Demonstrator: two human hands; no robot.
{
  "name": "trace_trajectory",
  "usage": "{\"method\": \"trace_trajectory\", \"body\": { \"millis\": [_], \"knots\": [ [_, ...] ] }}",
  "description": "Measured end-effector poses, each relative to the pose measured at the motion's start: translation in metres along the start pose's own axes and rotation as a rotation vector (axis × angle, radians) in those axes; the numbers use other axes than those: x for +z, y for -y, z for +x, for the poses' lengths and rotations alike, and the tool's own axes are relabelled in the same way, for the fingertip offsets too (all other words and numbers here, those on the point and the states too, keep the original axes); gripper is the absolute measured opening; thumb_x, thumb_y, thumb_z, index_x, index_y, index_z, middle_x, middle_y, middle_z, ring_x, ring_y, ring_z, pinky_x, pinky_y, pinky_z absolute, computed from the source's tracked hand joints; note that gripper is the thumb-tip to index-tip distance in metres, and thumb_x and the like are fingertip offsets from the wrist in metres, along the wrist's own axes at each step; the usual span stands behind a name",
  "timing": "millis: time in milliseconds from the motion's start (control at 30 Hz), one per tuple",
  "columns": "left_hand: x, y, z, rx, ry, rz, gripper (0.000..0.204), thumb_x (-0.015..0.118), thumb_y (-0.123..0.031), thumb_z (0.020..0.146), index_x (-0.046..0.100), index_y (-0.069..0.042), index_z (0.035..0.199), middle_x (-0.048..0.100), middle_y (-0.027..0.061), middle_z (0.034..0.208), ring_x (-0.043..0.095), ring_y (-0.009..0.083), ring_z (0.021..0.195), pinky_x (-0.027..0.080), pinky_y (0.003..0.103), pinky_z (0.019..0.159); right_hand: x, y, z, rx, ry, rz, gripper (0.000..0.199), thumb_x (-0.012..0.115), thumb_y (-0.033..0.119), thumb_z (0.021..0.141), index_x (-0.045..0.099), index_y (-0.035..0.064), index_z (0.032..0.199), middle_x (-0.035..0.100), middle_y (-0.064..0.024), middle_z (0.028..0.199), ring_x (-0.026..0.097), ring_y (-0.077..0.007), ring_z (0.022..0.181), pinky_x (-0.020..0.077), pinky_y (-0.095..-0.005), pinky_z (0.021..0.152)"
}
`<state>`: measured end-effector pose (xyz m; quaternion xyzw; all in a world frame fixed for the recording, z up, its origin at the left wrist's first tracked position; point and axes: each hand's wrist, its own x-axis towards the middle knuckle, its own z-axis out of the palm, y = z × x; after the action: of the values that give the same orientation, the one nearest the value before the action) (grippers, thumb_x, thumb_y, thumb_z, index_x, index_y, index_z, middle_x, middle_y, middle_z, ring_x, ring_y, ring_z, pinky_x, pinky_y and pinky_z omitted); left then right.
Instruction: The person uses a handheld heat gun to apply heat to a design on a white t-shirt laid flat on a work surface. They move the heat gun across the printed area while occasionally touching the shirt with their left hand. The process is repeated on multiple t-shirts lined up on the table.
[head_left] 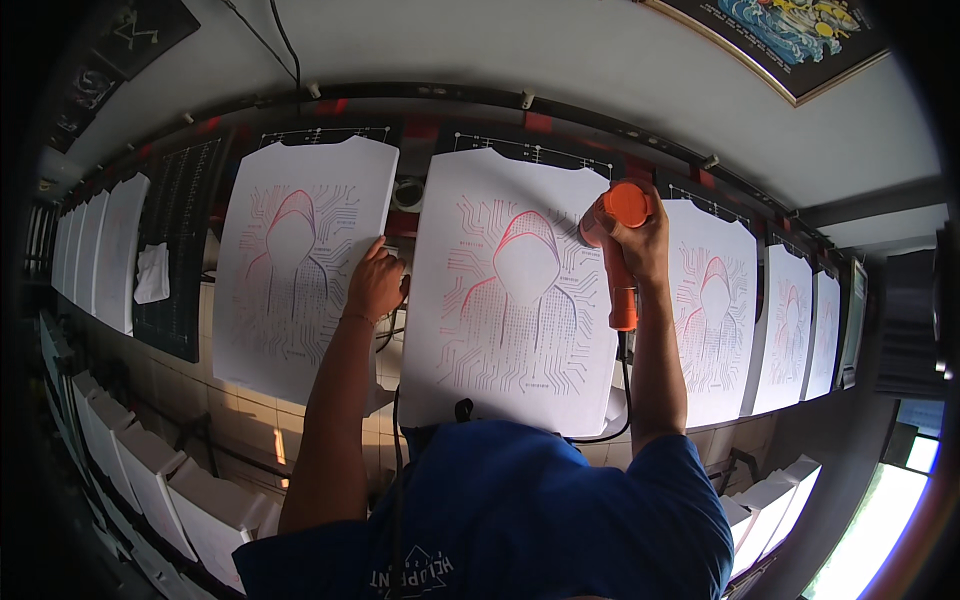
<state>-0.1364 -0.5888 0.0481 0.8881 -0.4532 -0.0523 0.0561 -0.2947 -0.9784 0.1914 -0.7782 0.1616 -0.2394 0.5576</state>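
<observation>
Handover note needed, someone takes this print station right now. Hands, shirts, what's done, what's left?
Right hand: gripping the orange heat gun, nozzle aimed at the upper right of the middle white shirt; its cord hangs down toward the body.
Left hand: resting on the right edge of the left shirt, holding nothing.
Shirts lie in a row on boards along the bench, more to the right.
Done: the nearest shirts carry the hooded-figure print.
Left: whether any print is dry cannot be told from the picture.
</observation>
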Motion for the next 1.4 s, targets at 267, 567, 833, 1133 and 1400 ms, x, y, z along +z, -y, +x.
{"method": "trace_trajectory", "body": {
  "millis": [267, 567, 833, 1133, 1400],
  "knots": [
    [0.000, -0.001, 0.000, -0.017, 0.010, -0.002, 0.016, 0.071, -0.017, 0.082, 0.070, -0.001, 0.084, 0.069, 0.0159, 0.086, 0.066, 0.0291, 0.100, 0.026, 0.040, 0.126, 0.001, 0.015, -0.013, 0.088, 0.115, 0.091, 0.067, 0.091, 0.028, 0.072, 0.059, -0.0008, 0.123, 0.068, -0.0111, 0.113, 0.066, -0.0204, 0.103, 0.0522, -0.0353, 0.096],
    [0.007, 0.004, -0.002, 0.000, -0.027, 0.030, 0.019, 0.070, -0.020, 0.085, 0.069, -0.003, 0.076, 0.070, 0.0118, 0.077, 0.067, 0.0238, 0.094, 0.029, 0.038, 0.124, 0.002, 0.016, -0.027, 0.123, 0.112, 0.170, 0.069, 0.093, 0.029, 0.070, 0.059, -0.0020, 0.122, 0.068, -0.0104, 0.112, 0.065, -0.0198, 0.104, 0.0519, -0.0354, 0.095],
    [0.006, 0.005, -0.001, -0.008, -0.004, -0.023, 0.007, 0.066, -0.003, 0.074, 0.070, -0.002, 0.081, 0.070, 0.0131, 0.086, 0.066, 0.0263, 0.099, 0.029, 0.040, 0.125, 0.019, 0.011, -0.008, 0.021, 0.129, 0.136, 0.068, 0.093, 0.026, 0.072, 0.058, -0.0036, 0.122, 0.068, -0.0119, 0.113, 0.065, -0.0200, 0.105, 0.0516, -0.0356, 0.096],
    [0.003, 0.003, -0.001, -0.006, 0.024, -0.009, 0.007, 0.067, -0.006, 0.077, 0.070, -0.002, 0.082, 0.070, 0.0136, 0.087, 0.065, 0.0264, 0.099, 0.029, 0.040, 0.125, 0.031, 0.011, 0.012, 0.014, 0.134, 0.166, 0.063, 0.091, 0.025, 0.073, 0.060, -0.0030, 0.120, 0.068, -0.0097, 0.106, 0.065, -0.0177, 0.099, 0.0524, -0.0335, 0.093],
    [0.013, 0.009, -0.001, 0.001, -0.005, 0.014, 0.011, 0.073, -0.013, 0.078, 0.069, -0.003, 0.078, 0.070, 0.0130, 0.083, 0.067, 0.0251, 0.099, 0.028, 0.038, 0.125, 0.042, 0.006, 0.025, 0.005, 0.089, 0.203, 0.060, 0.091, 0.024, 0.074, 0.061, -0.0028, 0.119, 0.068, -0.0094, 0.107, 0.065, -0.0177, 0.099, 0.0523, -0.0331, 0.093]
  ]
}}
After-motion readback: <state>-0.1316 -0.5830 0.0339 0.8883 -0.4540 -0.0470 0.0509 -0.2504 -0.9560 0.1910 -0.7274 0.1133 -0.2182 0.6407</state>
